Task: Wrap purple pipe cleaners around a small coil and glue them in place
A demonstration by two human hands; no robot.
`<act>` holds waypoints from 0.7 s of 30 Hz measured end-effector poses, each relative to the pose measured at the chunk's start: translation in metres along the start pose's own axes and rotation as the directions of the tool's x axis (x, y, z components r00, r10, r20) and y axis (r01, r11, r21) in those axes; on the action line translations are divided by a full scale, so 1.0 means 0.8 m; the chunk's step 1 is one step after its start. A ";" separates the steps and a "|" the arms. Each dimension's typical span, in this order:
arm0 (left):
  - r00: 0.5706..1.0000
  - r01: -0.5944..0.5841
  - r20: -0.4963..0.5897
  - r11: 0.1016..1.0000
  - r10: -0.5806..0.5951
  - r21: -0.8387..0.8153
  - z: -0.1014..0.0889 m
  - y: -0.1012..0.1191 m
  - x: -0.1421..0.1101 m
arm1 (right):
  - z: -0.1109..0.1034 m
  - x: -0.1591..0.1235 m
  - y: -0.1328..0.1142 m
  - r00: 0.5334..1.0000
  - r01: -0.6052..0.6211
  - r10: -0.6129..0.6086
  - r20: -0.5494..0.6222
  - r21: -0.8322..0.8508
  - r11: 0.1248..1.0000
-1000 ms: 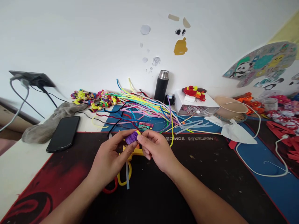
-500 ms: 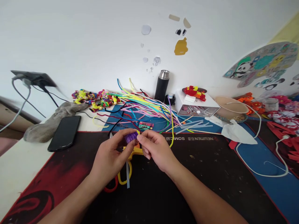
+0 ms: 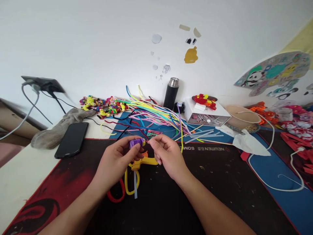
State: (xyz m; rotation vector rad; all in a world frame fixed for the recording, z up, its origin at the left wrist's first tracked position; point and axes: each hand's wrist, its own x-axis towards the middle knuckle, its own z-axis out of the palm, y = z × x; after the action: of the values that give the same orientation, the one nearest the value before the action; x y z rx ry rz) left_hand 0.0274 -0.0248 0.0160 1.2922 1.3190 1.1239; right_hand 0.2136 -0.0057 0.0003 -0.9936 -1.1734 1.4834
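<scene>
My left hand is closed around a small purple roll of fuzzy pipe cleaner with a yellow end. Just right of that end, my right hand is pinched; whatever sits between its fingertips is too small to make out. A slight gap separates the two hands. Beneath them lies a yellow glue gun, a translucent glue stick pointing out of it toward me. Scissors with red and yellow handle loops lie beside it, their blades hidden by my left hand.
Behind my hands spreads a pile of colourful pipe cleaners. A black thermos and a white drawer box stand by the wall. At left lies a phone; at right, a white cable loops over the mat.
My right hand has drawn slightly away from the purple roll, opening a gap and showing its yellow end. The whole view has shifted a little down and to the right.
</scene>
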 end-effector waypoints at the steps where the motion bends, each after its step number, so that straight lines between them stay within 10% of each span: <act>1: 1.000 0.006 0.016 1.000 -0.005 -0.010 0.000 0.002 0.001 | 0.000 -0.001 0.000 1.000 0.007 -0.007 -0.005 -0.022 1.000; 10: 0.974 0.138 0.196 0.982 -0.111 -0.129 -0.004 0.001 0.005 | 0.002 -0.006 -0.001 0.978 0.198 -0.207 0.000 -0.294 0.935; 21: 0.945 0.148 0.305 0.987 -0.122 -0.064 -0.008 0.007 0.006 | -0.003 -0.012 0.002 0.907 0.369 -0.403 0.123 -0.693 0.619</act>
State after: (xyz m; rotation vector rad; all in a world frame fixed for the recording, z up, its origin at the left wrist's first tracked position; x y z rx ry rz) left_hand 0.0220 -0.0195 0.0220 1.2340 1.1027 0.8411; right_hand 0.2173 -0.0146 -0.0018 -1.1524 -1.8574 0.6319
